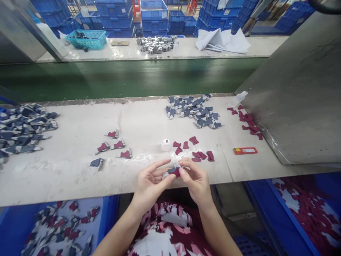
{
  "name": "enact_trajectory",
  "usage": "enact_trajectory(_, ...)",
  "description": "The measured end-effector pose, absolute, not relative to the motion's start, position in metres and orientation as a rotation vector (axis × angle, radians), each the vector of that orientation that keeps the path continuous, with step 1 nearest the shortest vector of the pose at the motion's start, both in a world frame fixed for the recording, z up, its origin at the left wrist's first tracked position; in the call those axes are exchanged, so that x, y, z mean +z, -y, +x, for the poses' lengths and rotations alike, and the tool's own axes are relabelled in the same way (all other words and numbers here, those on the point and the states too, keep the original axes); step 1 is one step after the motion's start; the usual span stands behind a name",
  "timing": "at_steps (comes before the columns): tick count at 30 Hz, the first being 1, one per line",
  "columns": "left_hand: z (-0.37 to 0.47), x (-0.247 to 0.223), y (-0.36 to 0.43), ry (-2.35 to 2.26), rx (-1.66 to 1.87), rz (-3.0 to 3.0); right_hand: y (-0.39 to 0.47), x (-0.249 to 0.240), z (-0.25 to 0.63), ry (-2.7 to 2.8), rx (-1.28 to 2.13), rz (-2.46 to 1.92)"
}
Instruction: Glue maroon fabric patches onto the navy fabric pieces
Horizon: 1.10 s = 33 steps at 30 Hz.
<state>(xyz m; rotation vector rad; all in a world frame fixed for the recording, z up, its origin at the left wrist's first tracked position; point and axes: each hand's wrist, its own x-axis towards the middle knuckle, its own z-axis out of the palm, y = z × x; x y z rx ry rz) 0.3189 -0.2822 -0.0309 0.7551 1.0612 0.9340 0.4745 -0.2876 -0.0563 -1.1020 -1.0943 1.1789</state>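
Observation:
Between my two hands, just over the table's front edge, is a small grey and dark red part (173, 171). My left hand (153, 179) pinches its left end with thumb and fingers. The thumb and fingers of my right hand (195, 177) press on its right side. Loose dark red pieces (199, 155) lie just beyond my right hand, near a small white round container (165, 144). Several grey and red parts (118, 144) and one grey part (96, 163) rest on the left. A heap of grey parts (197, 110) lies farther back.
A large grey pile (23, 128) is at far left. On the right are red pieces (249, 122), a red packet (245, 150) and a metal panel (301, 85). Blue bins (108, 217) stand below the table. Behind runs a green strip (133, 76) with a shelf beyond.

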Motion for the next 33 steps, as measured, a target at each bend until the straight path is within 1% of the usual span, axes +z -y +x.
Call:
enact_trajectory(12, 0.324, -0.028, 0.292, -1.086, 1.017, 0.844, 0.292, -0.053, 0.469, 1.091, 1.061, -1.125)
enact_trajectory(21, 0.323, -0.023, 0.290, -1.089, 1.025, 0.860, 0.292, -0.056, 0.468, 1.108, 1.082, -1.083)
enact_trajectory(26, 0.327, -0.029, 0.291, -1.109, 1.065, 0.920, 0.292, -0.059, 0.467, 1.138, 1.045, -1.194)
enact_trajectory(33, 0.330, -0.037, 0.290, -1.192, 1.089, 1.102, 0.289, -0.062, 0.471, 1.194, 1.089, -1.194)
